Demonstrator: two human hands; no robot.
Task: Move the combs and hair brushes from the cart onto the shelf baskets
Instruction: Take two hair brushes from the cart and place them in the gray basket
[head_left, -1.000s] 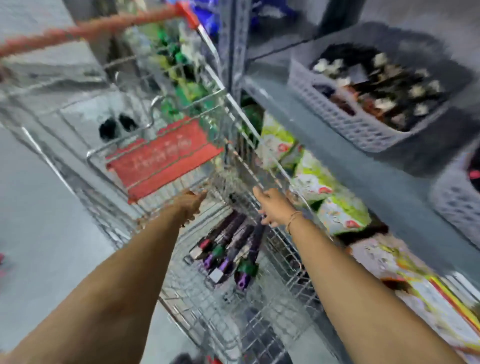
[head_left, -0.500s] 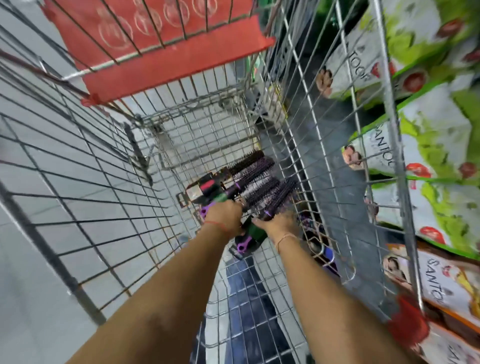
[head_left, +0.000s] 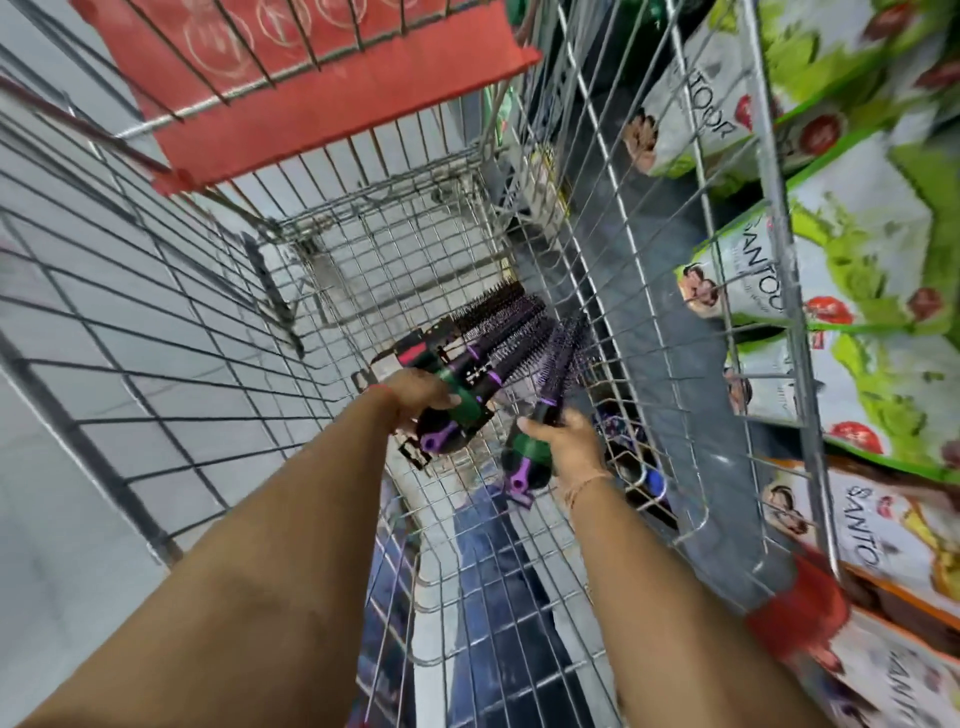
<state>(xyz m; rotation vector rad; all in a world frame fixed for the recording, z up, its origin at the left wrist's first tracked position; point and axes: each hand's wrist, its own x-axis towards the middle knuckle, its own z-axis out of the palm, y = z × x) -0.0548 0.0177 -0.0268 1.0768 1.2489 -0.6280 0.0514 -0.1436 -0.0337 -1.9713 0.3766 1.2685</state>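
Both arms reach down into the wire cart (head_left: 597, 291). My left hand (head_left: 418, 397) is closed on the handles of several round hair brushes (head_left: 498, 338) with black and purple bristles and green-purple handles. My right hand (head_left: 566, 447) grips the handle of one more round brush (head_left: 558, 374), held apart to the right, its bristled head pointing away from me. The brushes are lifted slightly off the cart's bottom grid. No shelf baskets are in view.
The cart's red child-seat flap (head_left: 311, 88) stands at the far end above the brushes. Green and white Santoor packs (head_left: 857, 291) line the shelf to the right, just outside the cart's wire side. A dark item (head_left: 639, 467) lies at the cart's right edge.
A second ago the hands were just entering the cart. They closed on the brush handles, and the right-hand brush has now separated from the left-hand bundle and lifted a little.
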